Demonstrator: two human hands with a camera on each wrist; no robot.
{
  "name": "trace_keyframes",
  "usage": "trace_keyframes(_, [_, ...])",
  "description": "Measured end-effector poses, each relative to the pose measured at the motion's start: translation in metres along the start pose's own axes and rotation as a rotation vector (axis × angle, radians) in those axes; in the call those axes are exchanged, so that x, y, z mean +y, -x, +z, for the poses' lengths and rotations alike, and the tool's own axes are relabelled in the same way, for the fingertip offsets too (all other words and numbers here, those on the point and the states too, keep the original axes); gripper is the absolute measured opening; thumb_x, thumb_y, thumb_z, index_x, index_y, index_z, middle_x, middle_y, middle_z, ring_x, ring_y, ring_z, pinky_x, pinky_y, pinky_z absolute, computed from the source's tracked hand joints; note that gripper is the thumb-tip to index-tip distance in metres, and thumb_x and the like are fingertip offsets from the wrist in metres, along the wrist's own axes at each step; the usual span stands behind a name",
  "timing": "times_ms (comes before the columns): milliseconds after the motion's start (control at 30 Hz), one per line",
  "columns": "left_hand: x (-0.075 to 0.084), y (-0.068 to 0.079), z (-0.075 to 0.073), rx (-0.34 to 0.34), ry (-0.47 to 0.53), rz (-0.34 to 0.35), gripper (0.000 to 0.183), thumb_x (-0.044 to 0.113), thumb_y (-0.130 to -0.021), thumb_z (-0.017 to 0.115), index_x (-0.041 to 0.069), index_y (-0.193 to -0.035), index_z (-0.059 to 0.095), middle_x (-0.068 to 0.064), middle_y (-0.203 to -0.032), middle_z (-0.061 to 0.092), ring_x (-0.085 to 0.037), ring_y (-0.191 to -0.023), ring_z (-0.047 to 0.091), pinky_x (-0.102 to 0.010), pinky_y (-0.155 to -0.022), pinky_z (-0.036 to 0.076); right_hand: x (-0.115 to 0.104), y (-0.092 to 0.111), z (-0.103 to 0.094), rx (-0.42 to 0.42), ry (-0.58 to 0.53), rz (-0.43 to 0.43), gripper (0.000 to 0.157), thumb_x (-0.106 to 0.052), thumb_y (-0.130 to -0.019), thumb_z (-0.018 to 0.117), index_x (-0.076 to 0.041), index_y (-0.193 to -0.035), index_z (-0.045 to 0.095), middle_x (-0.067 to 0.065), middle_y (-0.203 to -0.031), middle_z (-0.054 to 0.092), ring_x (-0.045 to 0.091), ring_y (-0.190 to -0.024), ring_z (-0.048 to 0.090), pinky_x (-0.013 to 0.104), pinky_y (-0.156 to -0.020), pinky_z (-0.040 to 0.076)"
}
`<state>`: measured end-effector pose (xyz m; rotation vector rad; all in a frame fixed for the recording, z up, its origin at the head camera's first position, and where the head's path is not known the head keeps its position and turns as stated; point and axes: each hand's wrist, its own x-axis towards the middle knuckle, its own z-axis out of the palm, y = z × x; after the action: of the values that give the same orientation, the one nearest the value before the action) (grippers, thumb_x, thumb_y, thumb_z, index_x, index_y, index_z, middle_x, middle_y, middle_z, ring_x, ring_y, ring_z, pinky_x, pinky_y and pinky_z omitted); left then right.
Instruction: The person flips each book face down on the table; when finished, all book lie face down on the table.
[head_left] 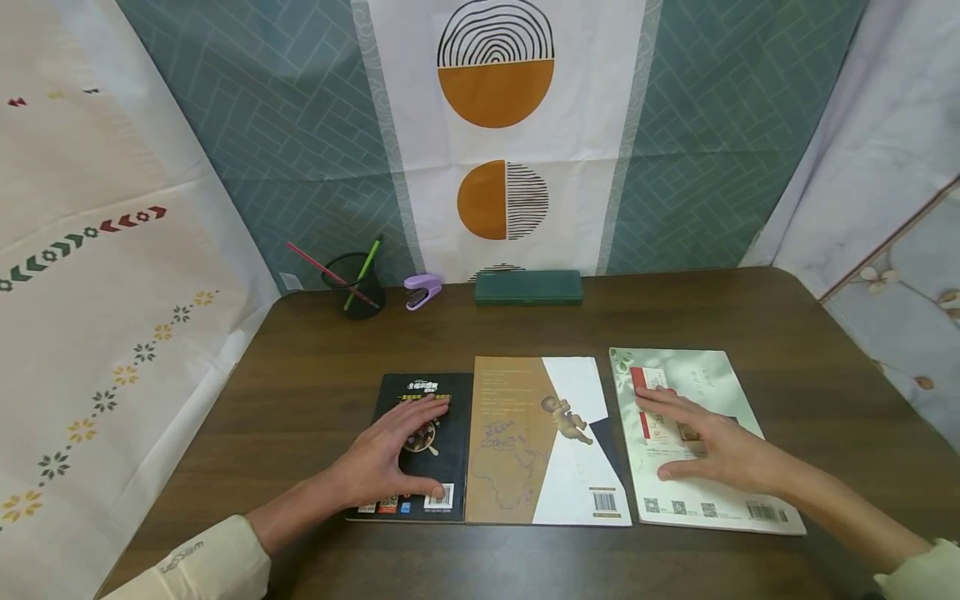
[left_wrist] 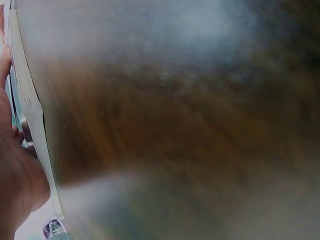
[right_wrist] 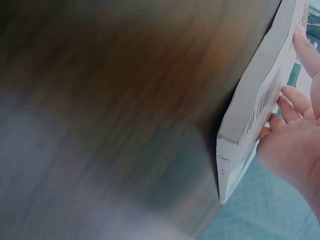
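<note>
Three books lie in a row on the table. The left hand (head_left: 390,458) rests on the black book (head_left: 450,433) at the left, thumb spread from the other fingers near its barcode. Beside it, edges meeting, lies the tan and white book (head_left: 510,467) in the middle, untouched. At the right, the pale green book (head_left: 697,375) lies slightly turned, with the right hand (head_left: 720,454) on its cover, fingers extended. The right wrist view shows that book's thick page edge (right_wrist: 250,95) beside the right hand (right_wrist: 292,130). In the left wrist view only part of the left hand (left_wrist: 20,180) shows.
Along the back of the brown table (head_left: 315,350) stand a black mesh pen cup (head_left: 367,292) with a red and a green stick-like pen, a purple stapler (head_left: 423,290) and a dark green case (head_left: 528,287). Patterned cloth (head_left: 300,125) hangs behind.
</note>
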<state>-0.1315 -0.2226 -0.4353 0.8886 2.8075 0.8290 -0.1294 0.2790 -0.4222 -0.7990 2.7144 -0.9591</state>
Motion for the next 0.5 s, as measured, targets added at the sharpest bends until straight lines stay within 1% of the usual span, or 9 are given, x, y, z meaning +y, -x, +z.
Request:
trace_keyframes(100, [-0.003, 0.003, -0.001, 0.007, -0.013, -0.008, 0.110, 0.077, -0.075, 0.081, 0.022, -0.163, 0.045, -0.001, -0.172, 0.035, -0.032, -0.159, 0.029, -0.069, -0.119, 0.030, 0.004, 0.002, -0.001, 0.003, -0.022, -0.018, 0.096, -0.053, -0.084, 0.085, -0.023, -0.164, 0.043, 0.015, -0.170, 0.034, 0.004, -0.158, 0.019, 0.035, -0.100, 0.056])
trace_keyframes(167, [-0.005, 0.005, -0.003, 0.011, -0.020, -0.014, 0.109, 0.078, -0.075, 0.080, 0.022, -0.163, 0.045, -0.001, -0.172, 0.035, -0.033, -0.158, 0.029, -0.071, -0.118, 0.030, 0.006, 0.003, -0.002, 0.004, -0.023, -0.028, 0.095, -0.053, -0.084, 0.085, -0.023, -0.165, 0.042, 0.014, -0.170, 0.034, -0.007, -0.155, 0.015, 0.032, -0.100, 0.055])
trace_keyframes(233, [-0.007, 0.008, -0.004, 0.014, -0.022, -0.015, 0.109, 0.078, -0.075, 0.080, 0.023, -0.162, 0.045, -0.001, -0.172, 0.035, -0.033, -0.158, 0.029, -0.071, -0.118, 0.031, 0.008, 0.004, -0.003, 0.004, -0.023, -0.030, 0.096, -0.053, -0.084, 0.085, -0.024, -0.165, 0.042, 0.012, -0.171, 0.034, -0.011, -0.153, 0.013, 0.030, -0.100, 0.054])
trace_keyframes(333, [-0.011, 0.010, -0.007, 0.016, -0.017, -0.004, 0.109, 0.077, -0.075, 0.081, 0.023, -0.163, 0.045, -0.002, -0.172, 0.035, -0.035, -0.158, 0.030, -0.072, -0.117, 0.031, 0.010, 0.005, -0.005, 0.002, -0.025, -0.037, 0.095, -0.051, -0.084, 0.086, -0.025, -0.165, 0.042, 0.009, -0.171, 0.034, -0.011, -0.153, 0.013, 0.029, -0.101, 0.052])
trace_keyframes(500, [-0.015, 0.012, -0.011, 0.005, -0.007, 0.005, 0.109, 0.075, -0.075, 0.082, 0.024, -0.163, 0.044, -0.002, -0.172, 0.034, -0.035, -0.158, 0.029, -0.072, -0.117, 0.030, 0.011, 0.006, -0.008, -0.011, -0.041, -0.040, 0.095, -0.049, -0.085, 0.086, -0.023, -0.165, 0.042, 0.012, -0.171, 0.033, -0.010, -0.154, 0.013, 0.025, -0.102, 0.050])
